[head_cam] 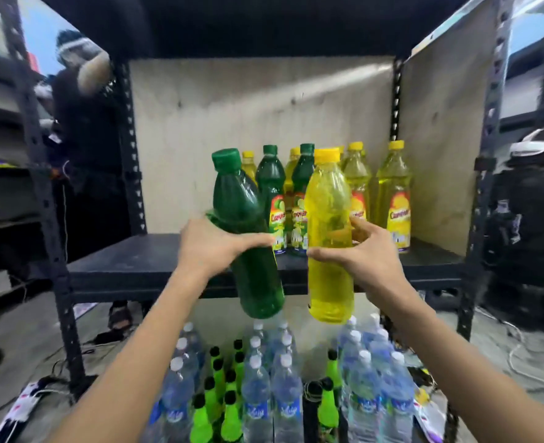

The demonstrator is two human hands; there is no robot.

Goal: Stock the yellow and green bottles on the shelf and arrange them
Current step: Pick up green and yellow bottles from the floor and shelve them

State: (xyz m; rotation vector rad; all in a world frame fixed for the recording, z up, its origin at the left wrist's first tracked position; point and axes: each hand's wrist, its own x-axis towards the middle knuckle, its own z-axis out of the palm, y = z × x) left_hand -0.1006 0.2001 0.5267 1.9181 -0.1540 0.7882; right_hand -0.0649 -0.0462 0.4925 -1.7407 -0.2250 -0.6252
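My left hand (pixel 211 247) grips a dark green bottle (pixel 248 238) around its middle, tilted slightly left, in front of the black shelf (pixel 130 266). My right hand (pixel 366 254) grips a yellow bottle (pixel 329 238) held upright beside it. Both bottles hang just before the shelf's front edge. At the back of the shelf stand several yellow bottles (pixel 393 196) and two green bottles (pixel 272 193) with labels, grouped right of centre.
Below the shelf stand several clear water bottles (pixel 283 388) and small bright green bottles (pixel 200 423). Black slotted uprights (pixel 45 199) frame the shelf, with board panels behind and to the right. A person in dark clothes (pixel 82 129) stands at the left. Cables lie on the floor.
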